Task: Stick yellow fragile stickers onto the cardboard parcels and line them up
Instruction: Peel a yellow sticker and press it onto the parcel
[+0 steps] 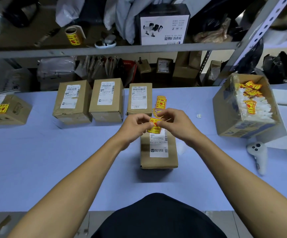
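Both hands meet above a cardboard parcel (pixel 159 152) lying in the middle of the blue table. My left hand (pixel 133 125) and my right hand (pixel 174 123) pinch one yellow fragile sticker (pixel 154 125) between their fingertips, just over the parcel's far end. A loose strip of yellow stickers (pixel 160 103) lies on the table behind the hands. Three parcels with white labels stand in a row at the back (pixel 72 102), (pixel 107 100), (pixel 139 98). A parcel (pixel 7 109) at the far left carries a yellow sticker.
An open carton (pixel 242 107) at the right holds white backing scraps and yellow stickers. A white controller (pixel 259 156) lies near it. A sticker roll (pixel 74 35) and a scanner box (pixel 164 24) sit on the shelf above the table (pixel 53 160).
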`<state>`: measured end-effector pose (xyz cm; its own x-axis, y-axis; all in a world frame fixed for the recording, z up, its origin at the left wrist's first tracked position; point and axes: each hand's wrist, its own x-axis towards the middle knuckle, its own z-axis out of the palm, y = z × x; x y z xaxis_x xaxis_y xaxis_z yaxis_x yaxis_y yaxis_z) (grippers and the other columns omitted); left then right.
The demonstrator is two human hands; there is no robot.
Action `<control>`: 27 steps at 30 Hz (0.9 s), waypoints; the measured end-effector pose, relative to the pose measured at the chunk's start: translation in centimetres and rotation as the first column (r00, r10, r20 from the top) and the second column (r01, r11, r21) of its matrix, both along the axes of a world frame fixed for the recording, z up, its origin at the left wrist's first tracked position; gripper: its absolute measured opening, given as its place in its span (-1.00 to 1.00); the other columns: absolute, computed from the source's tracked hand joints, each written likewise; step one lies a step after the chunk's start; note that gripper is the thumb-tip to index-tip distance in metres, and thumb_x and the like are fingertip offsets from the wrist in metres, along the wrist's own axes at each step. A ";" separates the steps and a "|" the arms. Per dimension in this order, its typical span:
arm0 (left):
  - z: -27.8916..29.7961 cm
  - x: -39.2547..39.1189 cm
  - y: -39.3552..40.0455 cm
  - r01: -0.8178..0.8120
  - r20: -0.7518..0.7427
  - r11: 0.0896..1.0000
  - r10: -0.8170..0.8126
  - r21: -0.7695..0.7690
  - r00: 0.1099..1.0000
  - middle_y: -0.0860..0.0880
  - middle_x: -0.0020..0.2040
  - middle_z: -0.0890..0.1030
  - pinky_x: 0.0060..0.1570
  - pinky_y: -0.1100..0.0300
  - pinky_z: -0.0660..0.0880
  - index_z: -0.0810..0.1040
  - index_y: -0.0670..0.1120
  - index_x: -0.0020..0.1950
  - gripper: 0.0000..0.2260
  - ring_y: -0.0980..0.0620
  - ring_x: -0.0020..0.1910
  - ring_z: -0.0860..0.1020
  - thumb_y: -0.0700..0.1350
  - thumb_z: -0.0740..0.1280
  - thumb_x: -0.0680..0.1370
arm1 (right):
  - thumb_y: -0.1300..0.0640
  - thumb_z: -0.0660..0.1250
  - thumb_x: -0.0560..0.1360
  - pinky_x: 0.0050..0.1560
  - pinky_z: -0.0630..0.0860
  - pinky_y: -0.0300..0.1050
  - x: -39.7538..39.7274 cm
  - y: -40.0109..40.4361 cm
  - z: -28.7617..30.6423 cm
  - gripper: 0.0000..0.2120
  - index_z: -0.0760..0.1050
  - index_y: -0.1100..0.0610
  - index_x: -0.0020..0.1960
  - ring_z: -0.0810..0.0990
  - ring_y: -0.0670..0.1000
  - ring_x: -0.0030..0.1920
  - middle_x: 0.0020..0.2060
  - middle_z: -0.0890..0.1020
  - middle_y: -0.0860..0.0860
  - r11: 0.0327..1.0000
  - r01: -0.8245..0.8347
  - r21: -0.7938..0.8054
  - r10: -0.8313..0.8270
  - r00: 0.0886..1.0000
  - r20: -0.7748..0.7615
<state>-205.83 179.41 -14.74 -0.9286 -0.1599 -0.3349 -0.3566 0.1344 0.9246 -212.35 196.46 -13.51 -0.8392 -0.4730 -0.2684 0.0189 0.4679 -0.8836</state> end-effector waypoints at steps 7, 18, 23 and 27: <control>0.8 -0.6 -1.4 0.251 -0.031 0.910 -0.277 -0.329 0.960 0.03 -0.22 0.67 -0.09 -0.02 0.59 0.68 0.01 -0.12 -0.92 0.02 -0.18 0.61 -0.16 0.42 0.50 | 0.16 0.44 0.51 -0.16 0.55 -0.25 -0.6 0.5 0.0 -0.99 0.63 0.10 -0.08 0.63 -0.12 -0.19 -0.21 0.67 -0.05 0.962 -0.233 0.145 0.249 0.963 -0.104; -1.6 2.7 2.4 -0.295 0.162 0.820 0.247 0.490 0.956 -0.11 -0.07 0.67 -0.24 0.23 0.45 0.62 -0.13 0.09 -0.88 0.03 -0.15 0.58 -0.23 0.35 0.57 | 0.28 0.37 0.55 -0.08 0.62 -0.11 3.0 0.6 -2.0 -0.91 0.56 0.14 -0.11 0.65 0.07 -0.12 -0.15 0.66 0.09 0.902 0.343 -0.261 -0.162 0.831 0.533; -1.5 2.9 2.6 -0.289 0.148 0.845 0.249 0.449 0.957 -0.10 -0.12 0.67 -0.26 0.24 0.46 0.63 -0.12 0.05 -0.90 0.04 -0.21 0.57 -0.24 0.36 0.57 | 0.25 0.37 0.55 -0.08 0.60 -0.11 3.1 0.9 -1.7 -0.91 0.57 0.12 -0.12 0.66 0.04 -0.16 -0.22 0.67 0.06 0.917 0.316 -0.242 -0.151 0.838 0.524; -0.6 2.6 1.8 -0.224 0.118 0.888 0.193 0.402 0.974 -0.07 -0.17 0.66 -0.26 0.26 0.46 0.62 -0.12 -0.01 -0.94 0.05 -0.26 0.55 -0.24 0.36 0.57 | 0.20 0.36 0.57 -0.09 0.59 -0.11 2.0 1.3 -0.4 -0.95 0.59 0.14 -0.05 0.66 0.01 -0.21 -0.22 0.67 0.08 0.937 0.253 -0.243 -0.112 0.872 0.478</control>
